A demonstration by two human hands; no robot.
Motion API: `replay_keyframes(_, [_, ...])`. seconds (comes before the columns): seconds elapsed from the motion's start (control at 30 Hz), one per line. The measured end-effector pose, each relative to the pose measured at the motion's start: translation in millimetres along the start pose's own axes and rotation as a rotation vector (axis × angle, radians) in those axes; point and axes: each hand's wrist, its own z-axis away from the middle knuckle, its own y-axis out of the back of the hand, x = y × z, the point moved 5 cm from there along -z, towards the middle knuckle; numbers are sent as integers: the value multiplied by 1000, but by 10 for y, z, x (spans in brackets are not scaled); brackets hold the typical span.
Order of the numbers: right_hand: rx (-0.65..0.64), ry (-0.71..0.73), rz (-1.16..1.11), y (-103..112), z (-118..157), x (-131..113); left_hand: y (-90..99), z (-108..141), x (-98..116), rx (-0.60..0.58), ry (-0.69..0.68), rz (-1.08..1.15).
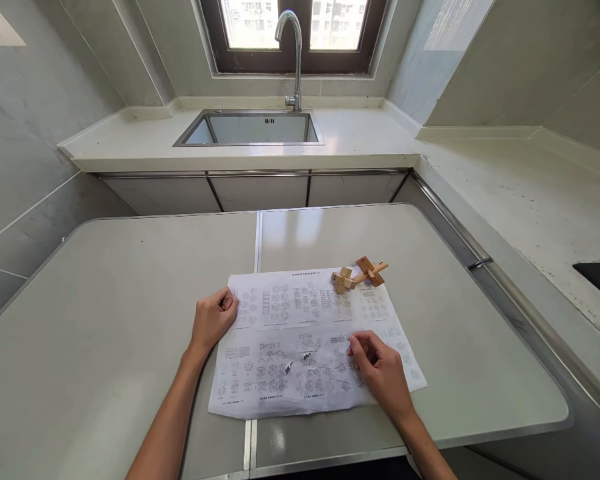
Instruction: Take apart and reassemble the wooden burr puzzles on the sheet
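A white paper sheet (pixel 275 340), printed with rows of small line diagrams, lies on the table. My left hand (pixel 215 317) is closed in a loose fist beside the sheet's left edge; nothing shows in it. Over the right part of the sheet, my right hand (pixel 377 363) has its thumb and index finger pinched together; anything between them is too small or hidden. On the sheet's far right corner sit a light wooden interlocking puzzle (pixel 343 281) and a browner wooden one (pixel 371 272), touching or nearly so. Two small metallic pieces (pixel 289 367) lie near the middle of the sheet.
The pale table (pixel 130 320) has a metal seam (pixel 258 243) running front to back under the sheet. Beyond it is a counter (pixel 360 133) with a sink (pixel 250 144) and a tall tap (pixel 299 60) below a window. Another counter (pixel 530 193) runs along the right.
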Motion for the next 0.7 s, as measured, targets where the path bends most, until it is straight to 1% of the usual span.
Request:
replay_keyframes(0.3, [-2, 3, 6, 8, -7, -30, -1, 11, -7, 2, 3, 2])
replay_keyframes(0.7, [-7, -3, 4, 0, -6, 18, -5, 0, -1, 2, -4, -9])
